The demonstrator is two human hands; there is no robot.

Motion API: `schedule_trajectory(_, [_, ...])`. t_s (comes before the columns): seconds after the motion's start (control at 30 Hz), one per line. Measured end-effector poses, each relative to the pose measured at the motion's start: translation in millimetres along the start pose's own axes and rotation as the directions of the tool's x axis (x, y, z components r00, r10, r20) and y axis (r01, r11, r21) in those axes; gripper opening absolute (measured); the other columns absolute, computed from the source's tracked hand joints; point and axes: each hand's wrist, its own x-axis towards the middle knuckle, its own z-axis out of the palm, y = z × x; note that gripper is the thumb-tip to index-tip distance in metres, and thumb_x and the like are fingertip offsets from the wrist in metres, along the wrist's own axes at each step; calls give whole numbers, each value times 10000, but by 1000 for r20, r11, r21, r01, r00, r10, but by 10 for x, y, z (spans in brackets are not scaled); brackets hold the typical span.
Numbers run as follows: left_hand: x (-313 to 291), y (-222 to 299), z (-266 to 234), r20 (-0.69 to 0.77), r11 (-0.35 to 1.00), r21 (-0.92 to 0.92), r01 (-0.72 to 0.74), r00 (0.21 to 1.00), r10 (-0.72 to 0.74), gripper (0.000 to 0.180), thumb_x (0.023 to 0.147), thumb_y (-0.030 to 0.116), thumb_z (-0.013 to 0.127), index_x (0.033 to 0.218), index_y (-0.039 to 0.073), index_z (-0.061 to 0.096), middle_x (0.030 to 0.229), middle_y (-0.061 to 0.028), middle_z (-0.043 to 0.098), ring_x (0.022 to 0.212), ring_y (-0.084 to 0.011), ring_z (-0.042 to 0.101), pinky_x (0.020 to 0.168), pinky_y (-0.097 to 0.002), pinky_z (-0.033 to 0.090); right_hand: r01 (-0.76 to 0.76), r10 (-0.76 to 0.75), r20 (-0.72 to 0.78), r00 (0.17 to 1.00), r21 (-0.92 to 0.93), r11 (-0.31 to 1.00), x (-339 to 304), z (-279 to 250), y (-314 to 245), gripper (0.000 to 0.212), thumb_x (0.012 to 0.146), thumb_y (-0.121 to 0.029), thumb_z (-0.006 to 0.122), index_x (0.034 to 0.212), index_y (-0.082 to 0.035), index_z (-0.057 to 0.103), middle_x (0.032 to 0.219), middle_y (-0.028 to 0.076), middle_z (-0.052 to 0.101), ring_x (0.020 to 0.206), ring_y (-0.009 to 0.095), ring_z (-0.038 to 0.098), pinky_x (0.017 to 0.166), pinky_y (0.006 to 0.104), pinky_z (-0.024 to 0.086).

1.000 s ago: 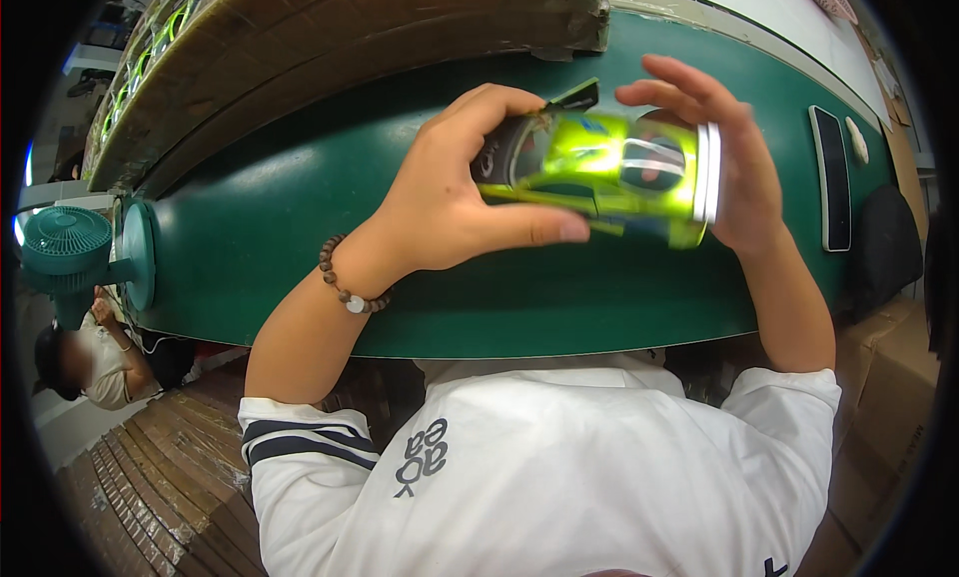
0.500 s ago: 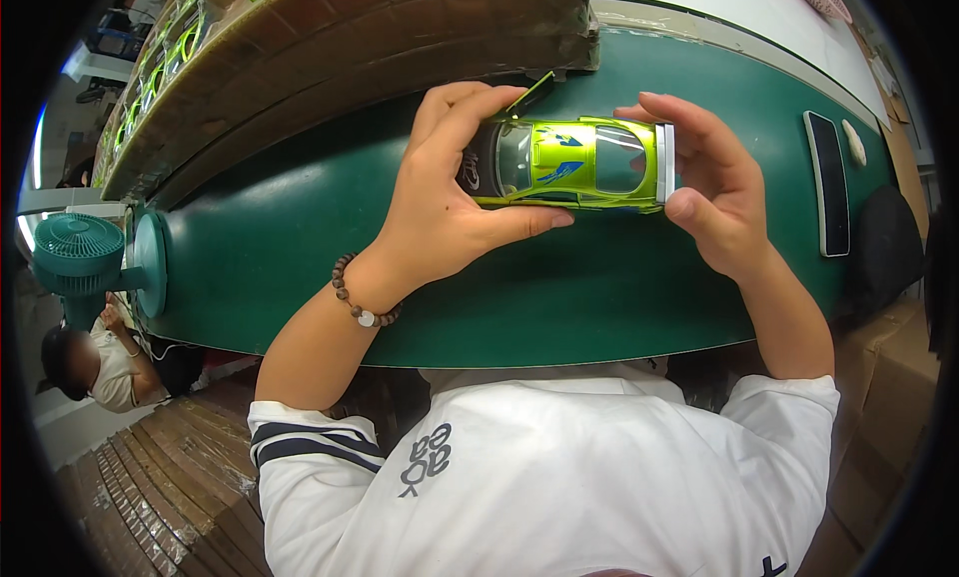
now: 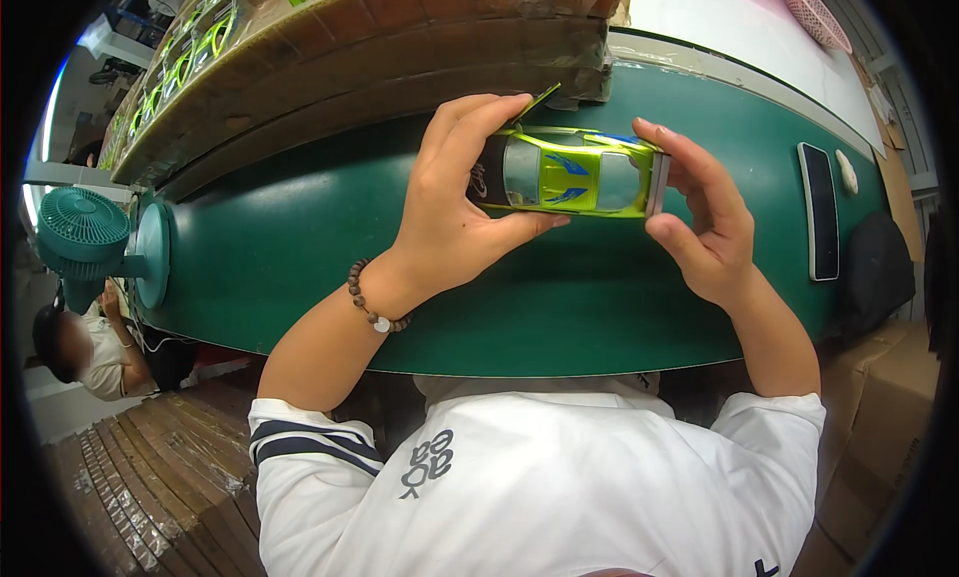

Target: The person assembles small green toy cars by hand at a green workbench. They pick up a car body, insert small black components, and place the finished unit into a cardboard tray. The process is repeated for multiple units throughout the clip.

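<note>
A bright green toy car (image 3: 582, 180) with blue markings on its roof is held above the table, its nose to the left. My left hand (image 3: 435, 222) is closed around its front end, thumb along the near side and fingers on the far side. Its far-side door (image 3: 537, 104) stands out from the body, swung wide. At the back, my right hand (image 3: 717, 227) has its index finger and thumb at the two ends of the grey rear spoiler (image 3: 657, 184). The car's underside and most of its dark front are hidden.
The green table (image 3: 290, 267) has a cardboard box wall (image 3: 400, 67) along its far left, with more green car parts above it. A small green fan (image 3: 150, 255) stands left. A phone (image 3: 821, 212) lies right. Another person (image 3: 105, 362) sits at far left.
The car has rolled slightly in my hands, so its roof markings and rear window show differently. My right thumb and index finger have closed in on the spoiler ends. The view has shifted slightly.
</note>
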Motion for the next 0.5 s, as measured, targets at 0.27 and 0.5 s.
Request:
schedule_trajectory(0.27, [47, 120, -133, 100, 999, 9, -42, 994, 41, 734, 531, 217, 884, 1172, 17, 588, 1089, -147, 580, 998, -263, 564, 863, -339, 461, 269, -232, 154, 960, -300, 915, 98, -136, -183, 599, 824, -332, 695, 1283, 1, 501, 1325, 256, 470, 1166, 383, 498, 982, 436, 387])
schedule_trajectory(0.5, [156, 212, -313, 254, 925, -348, 155, 965, -65, 573, 618, 242, 861, 1065, -4, 601, 1017, -96, 565, 953, -200, 540, 808, -313, 452, 511, -376, 400, 836, -319, 798, 415, -238, -549, 551, 603, -241, 857, 1070, -57, 631, 1158, 195, 586, 1025, 336, 592, 795, 380, 528])
